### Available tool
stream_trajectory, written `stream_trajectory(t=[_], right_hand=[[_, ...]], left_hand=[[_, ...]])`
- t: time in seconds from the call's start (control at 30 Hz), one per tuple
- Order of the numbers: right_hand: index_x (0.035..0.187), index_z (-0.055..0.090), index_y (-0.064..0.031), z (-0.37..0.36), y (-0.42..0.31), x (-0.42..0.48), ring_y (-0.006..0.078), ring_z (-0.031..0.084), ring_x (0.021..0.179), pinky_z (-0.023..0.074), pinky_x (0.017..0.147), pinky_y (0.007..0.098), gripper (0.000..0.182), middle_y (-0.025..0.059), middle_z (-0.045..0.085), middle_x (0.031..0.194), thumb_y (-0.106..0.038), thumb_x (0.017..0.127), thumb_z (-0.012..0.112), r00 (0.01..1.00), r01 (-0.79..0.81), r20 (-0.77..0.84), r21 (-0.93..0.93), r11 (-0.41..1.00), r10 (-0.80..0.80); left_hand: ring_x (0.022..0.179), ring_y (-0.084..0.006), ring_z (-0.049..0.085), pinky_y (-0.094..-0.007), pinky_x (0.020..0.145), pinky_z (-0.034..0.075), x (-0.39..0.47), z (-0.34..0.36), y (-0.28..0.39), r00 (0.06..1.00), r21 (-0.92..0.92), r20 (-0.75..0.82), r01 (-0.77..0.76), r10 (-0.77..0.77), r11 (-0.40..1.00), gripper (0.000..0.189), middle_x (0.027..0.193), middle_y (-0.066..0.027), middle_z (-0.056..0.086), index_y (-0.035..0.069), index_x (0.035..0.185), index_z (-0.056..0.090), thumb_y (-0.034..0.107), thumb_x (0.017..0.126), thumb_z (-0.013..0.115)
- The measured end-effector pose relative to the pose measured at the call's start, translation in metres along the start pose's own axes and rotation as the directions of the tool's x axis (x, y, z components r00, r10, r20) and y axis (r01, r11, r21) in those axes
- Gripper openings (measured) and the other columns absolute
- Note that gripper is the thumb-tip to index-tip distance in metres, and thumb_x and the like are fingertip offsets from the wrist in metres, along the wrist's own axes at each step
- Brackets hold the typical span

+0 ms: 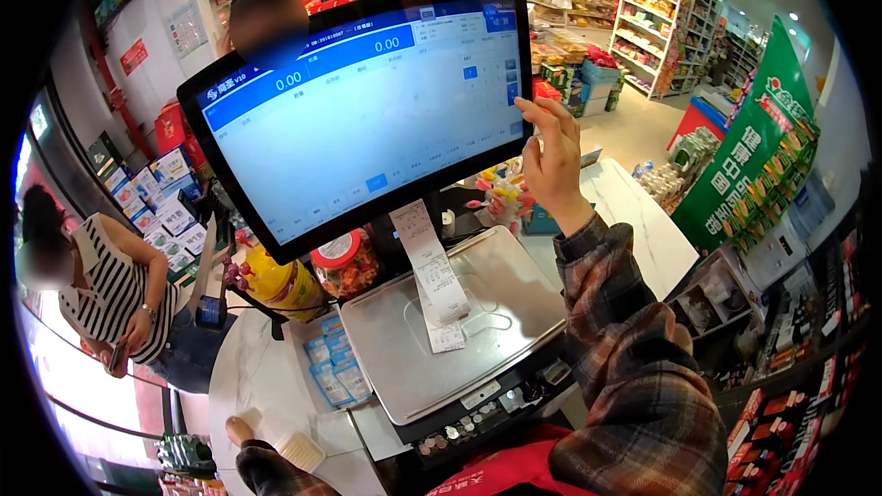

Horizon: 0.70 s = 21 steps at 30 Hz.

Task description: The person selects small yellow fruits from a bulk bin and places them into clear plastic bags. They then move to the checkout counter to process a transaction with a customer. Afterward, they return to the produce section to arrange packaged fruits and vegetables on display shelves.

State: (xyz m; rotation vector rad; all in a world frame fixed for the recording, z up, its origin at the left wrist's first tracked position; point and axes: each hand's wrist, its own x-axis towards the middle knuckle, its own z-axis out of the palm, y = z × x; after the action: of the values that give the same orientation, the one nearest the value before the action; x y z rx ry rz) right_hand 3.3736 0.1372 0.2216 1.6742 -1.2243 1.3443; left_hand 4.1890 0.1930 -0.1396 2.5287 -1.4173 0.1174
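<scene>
My right hand (553, 151) is raised at the right edge of a touchscreen monitor (310, 131), holding nothing. Its index fingertip is at the lit buttons on the screen's right side; I cannot tell whether it touches. My left hand (239, 430) rests low on the marble-look counter (238, 365), beside a pale ribbed pad (300, 452); its fingers are mostly hidden. Under the monitor, a long printed receipt (431, 262) hangs down over a metal scale plate (475, 331).
Coins (455, 430) lie in a dark drawer below the plate. Left of it stand a red-lidded candy jar (344, 255) and blue packets (337, 365). A customer in a striped top (120, 282) holds a phone. Another person stands behind the monitor. A green display stand (744, 151) is at right.
</scene>
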Motion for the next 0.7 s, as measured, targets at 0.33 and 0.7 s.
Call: stream_trajectory(t=[0.33, 0.7], right_hand=[[0.116, 0.055, -0.0026, -0.034, 0.008, -0.007, 0.0273, 0.052, 0.106, 0.0388, 0.09, 0.0384, 0.048, 0.0115, 0.06, 0.104, 0.011, 0.07, 0.049, 1.0, -0.002, -0.004, 0.171, 0.985, 0.002], [0.111, 0.057, -0.0036, -0.047, -0.015, -0.012, 0.0291, 0.053, 0.101, 0.0411, 0.086, 0.0382, 0.042, 0.0132, 0.059, 0.102, 0.008, 0.071, 0.051, 0.992, 0.076, 0.064, 0.397, 0.915, -0.11]], left_hand=[[0.103, -0.0238, 0.057, -0.0328, 0.09, 0.046, -0.165, -0.202, 0.262, 0.978, -0.997, 0.018, 0.002, 0.21, 0.078, 0.04, 0.112, -0.0166, 0.059, -0.007, 0.122, 0.049, 0.007, 0.086, 0.039], [0.097, -0.0335, 0.052, -0.0419, 0.088, 0.041, -0.308, -0.19, 0.419, 0.79, -0.54, -0.049, -0.535, 0.611, 0.65, 0.052, 0.107, -0.0134, 0.054, 0.005, 0.125, 0.048, 0.01, 0.075, 0.062]])
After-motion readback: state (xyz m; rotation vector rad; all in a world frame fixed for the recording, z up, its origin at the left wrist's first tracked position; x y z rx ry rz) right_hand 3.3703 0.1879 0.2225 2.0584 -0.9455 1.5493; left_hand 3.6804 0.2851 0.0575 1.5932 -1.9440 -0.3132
